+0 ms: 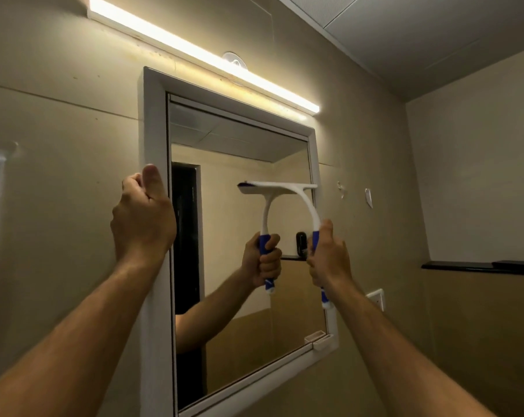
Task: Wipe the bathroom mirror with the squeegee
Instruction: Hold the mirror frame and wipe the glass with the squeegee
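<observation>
Two raised hands: left hand [143, 218] grips mirror's [239, 251] white left frame edge; right hand [330, 260] fist-holds squeegee [303, 200] (curved white neck, blue grip), blade against glass near right edge.

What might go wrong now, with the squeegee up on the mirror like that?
The squeegee blade sits against the right side of the mirror, close to the white frame; a stroke could catch that edge and perhaps leave streaks. The right hand grips the handle low, so pressure may be uneven. The left hand holds the frame, which may be steadying it.
</observation>
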Tool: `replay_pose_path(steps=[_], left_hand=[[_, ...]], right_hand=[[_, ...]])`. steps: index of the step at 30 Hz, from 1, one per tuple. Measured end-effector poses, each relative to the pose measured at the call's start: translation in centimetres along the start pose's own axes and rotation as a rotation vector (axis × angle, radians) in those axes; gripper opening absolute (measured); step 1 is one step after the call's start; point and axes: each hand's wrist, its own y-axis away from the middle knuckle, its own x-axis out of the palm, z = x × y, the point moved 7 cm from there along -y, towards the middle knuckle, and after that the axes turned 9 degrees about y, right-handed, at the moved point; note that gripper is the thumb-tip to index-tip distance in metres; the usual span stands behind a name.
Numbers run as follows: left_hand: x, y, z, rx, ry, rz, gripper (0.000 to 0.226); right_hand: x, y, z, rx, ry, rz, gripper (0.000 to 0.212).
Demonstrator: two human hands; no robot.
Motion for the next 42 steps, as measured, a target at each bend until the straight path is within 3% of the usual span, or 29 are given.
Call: replay_pose_path(steps=[5, 14, 21, 24, 26, 27, 28, 29, 31, 37, 42], left_hand=[[1.2, 0.0, -1.3, -0.012, -0.021, 0.086, 0.043], [-3.5, 2.7, 4.2, -0.212, 0.024, -0.077, 0.045], [-3.3, 3.1, 2.9, -0.207, 0.069, -0.126, 0.044], [-4.8, 3.7, 3.9, -0.215, -0.030, -0.174, 0.044], [-6.9, 4.8, -0.9, -0.048, -0.412, -0.277, 0.036], [-7.8, 5.6, -5.3, 0.103, -0.636, -0.440, 0.037], [-8.1, 7.0, -9.7, 0.285, -0.817, -0.591, 0.049], [-6.8, 9.7, -14.1, 0.577, -1.028, -0.739, 0.059], [-3.4, 13.6, -18.1, 1.001, -1.183, -0.817, 0.061], [-4.0, 13.9, -16.9, 1.049, -1.273, -0.864, 0.060], [-6.0, 15.3, -14.5, 1.054, -1.264, -0.830, 0.061]], right_hand=[[1.0, -1.1, 2.1, 0.004, -0.003, -0.011, 0.058], [0.0, 4.1, -6.7, 0.078, 0.073, -0.015, 0.060], [-1.3, 4.1, -5.2, 0.105, 0.100, 0.007, 0.060], [-1.2, 5.8, -7.1, 0.148, 0.130, 0.019, 0.061], [-1.4, 7.4, -8.9, 0.178, 0.143, 0.029, 0.062], [-1.5, 8.1, -9.7, 0.191, 0.147, 0.029, 0.062], [-1.8, 8.7, -10.2, 0.204, 0.150, 0.028, 0.061], [-2.0, 9.0, -10.5, 0.212, 0.155, 0.026, 0.061], [-2.6, 8.7, -9.9, 0.197, 0.173, 0.013, 0.060], [-2.4, 6.6, -7.4, 0.145, 0.185, -0.007, 0.061], [-2.3, 9.7, -11.9, 0.216, 0.211, 0.022, 0.065]])
